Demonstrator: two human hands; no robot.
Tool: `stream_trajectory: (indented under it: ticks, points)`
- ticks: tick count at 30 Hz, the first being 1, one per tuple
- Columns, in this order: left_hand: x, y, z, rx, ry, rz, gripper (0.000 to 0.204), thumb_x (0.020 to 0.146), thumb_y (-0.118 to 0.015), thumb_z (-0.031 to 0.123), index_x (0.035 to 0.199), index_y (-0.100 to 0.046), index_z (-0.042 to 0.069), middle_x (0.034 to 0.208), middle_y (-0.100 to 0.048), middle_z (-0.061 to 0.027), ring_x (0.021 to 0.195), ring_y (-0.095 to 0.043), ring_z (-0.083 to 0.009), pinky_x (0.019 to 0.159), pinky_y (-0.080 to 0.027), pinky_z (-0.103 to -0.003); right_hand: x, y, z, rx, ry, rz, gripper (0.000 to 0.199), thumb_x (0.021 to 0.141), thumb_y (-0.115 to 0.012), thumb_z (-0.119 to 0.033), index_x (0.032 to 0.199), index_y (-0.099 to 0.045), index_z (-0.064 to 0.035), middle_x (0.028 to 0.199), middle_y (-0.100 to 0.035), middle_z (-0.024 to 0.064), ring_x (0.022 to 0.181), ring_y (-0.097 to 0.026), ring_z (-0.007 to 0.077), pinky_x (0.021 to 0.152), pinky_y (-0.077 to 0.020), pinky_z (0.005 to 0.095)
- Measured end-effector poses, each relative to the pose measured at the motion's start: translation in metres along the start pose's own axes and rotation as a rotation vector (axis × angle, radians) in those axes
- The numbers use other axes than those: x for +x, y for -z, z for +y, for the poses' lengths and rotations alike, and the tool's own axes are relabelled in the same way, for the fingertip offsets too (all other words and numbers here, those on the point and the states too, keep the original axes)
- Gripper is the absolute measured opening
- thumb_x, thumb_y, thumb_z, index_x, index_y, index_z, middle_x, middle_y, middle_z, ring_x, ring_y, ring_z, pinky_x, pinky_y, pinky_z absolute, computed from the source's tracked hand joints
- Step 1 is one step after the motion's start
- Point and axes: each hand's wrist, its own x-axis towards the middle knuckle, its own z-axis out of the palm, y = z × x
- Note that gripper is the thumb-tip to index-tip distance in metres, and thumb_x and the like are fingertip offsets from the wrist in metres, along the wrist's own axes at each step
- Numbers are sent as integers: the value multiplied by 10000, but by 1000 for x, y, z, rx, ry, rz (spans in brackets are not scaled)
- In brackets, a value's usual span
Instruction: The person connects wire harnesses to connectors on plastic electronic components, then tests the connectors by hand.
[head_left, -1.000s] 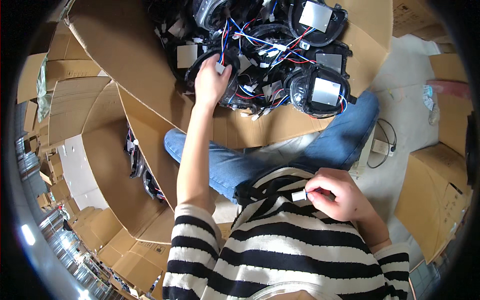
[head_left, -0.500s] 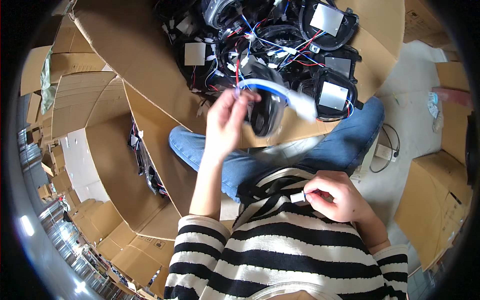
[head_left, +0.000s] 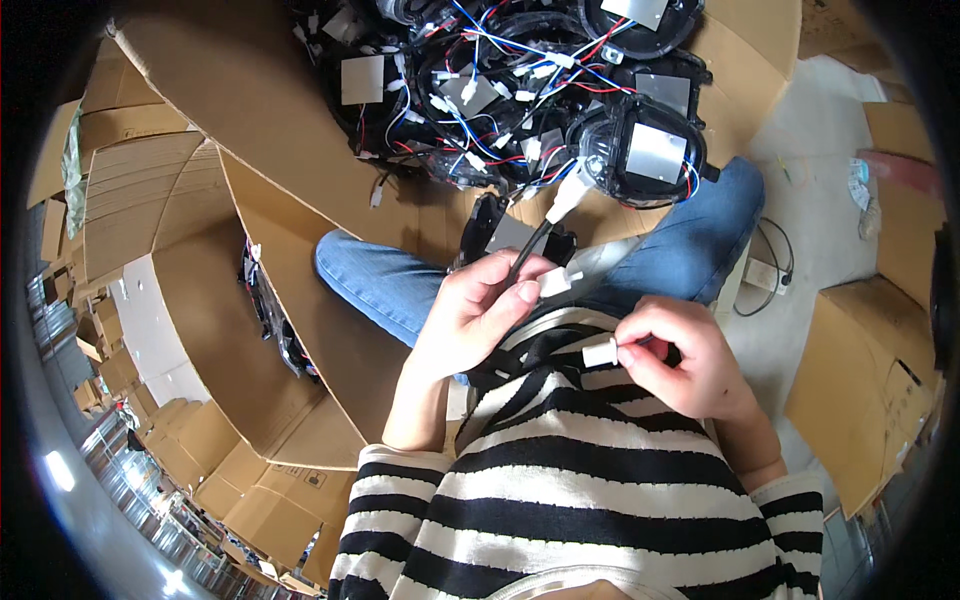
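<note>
My left hand (head_left: 482,312) pinches a black cable (head_left: 532,252) and a small white plug connector (head_left: 556,282) at its fingertips. From the fingers the cable runs up to a larger white connector piece (head_left: 570,196). Close by on the right, my right hand (head_left: 682,358) is closed on another white plug connector (head_left: 599,354), which points left towards the first one; the two are apart. Just beyond my left hand sits a black housing (head_left: 478,232) with a silver plate (head_left: 512,236), between my knees and partly hidden by the hand.
A large cardboard box (head_left: 750,60) ahead holds several black housings (head_left: 640,150) with silver plates and tangled red, blue and white wires. Another open box (head_left: 215,330) stands at the left with wired parts inside. More cardboard (head_left: 860,370) and a black cord (head_left: 790,262) are on the right.
My left hand has come down and nearer to my right hand, now with a plug connector at its fingertips. My right hand has risen slightly, still pinching its connector.
</note>
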Motion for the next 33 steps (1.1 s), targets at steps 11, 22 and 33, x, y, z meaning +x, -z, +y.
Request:
stream_trajectory:
  ticks: [11, 22, 33]
  points:
    - [-12, -2, -1, -82, -69, -230, 172, 811, -491, 39, 944, -544, -56, 741, -573, -72, 629, -546, -113, 551, -422, -222, -4, 7, 5, 119, 12, 93, 63, 717, -550, -5, 778, -536, -14, 668, -507, 26, 542, -432, 77, 484, -338, 203]
    - [-3, -5, -12, -55, -271, -393, 109, 770, -561, 59, 735, -560, -44, 605, -529, -80, 502, -503, -146, 442, -357, -256, -1, 11, -5, -136, 113, 17, 74, 665, -574, -6, 722, -530, -24, 667, -525, 79, 593, -491, 216, 521, -388, 302]
    - [1, -16, -5, 232, -139, -279, 177, 842, -469, 111, 896, -570, -24, 646, -530, -61, 525, -475, -118, 470, -364, -245, -4, 10, 3, -227, 69, 134, 60, 689, -556, -23, 724, -508, -33, 628, -501, 91, 559, -494, 231, 501, -379, 309]
